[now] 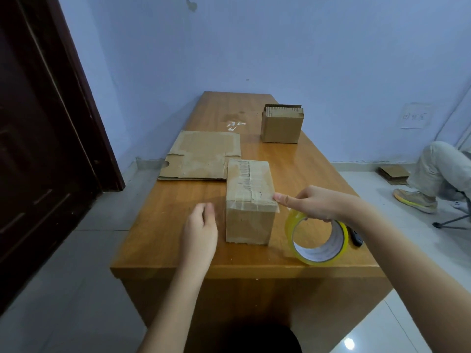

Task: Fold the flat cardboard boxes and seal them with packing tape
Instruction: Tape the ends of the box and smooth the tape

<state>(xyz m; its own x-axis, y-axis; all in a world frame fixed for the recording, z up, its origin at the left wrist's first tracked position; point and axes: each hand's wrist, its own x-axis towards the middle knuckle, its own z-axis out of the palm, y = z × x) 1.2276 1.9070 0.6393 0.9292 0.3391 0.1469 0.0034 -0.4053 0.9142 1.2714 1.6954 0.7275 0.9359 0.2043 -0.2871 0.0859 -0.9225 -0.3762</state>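
A folded cardboard box stands near the front of the wooden table, with clear tape across its top. My right hand holds the yellow tape roll hanging from its fingers, and its thumb presses the tape end on the box's near right top edge. To the left of the box hovers my left hand, fingers loosely curled, holding nothing and not touching the box. A flat cardboard box lies behind, at the table's left edge.
Another folded box stands farther back on the right. A scrap of clear tape lies mid-table. A dark tool lies behind the roll. A dark door is on the left. A seated person's leg and shoe are on the right.
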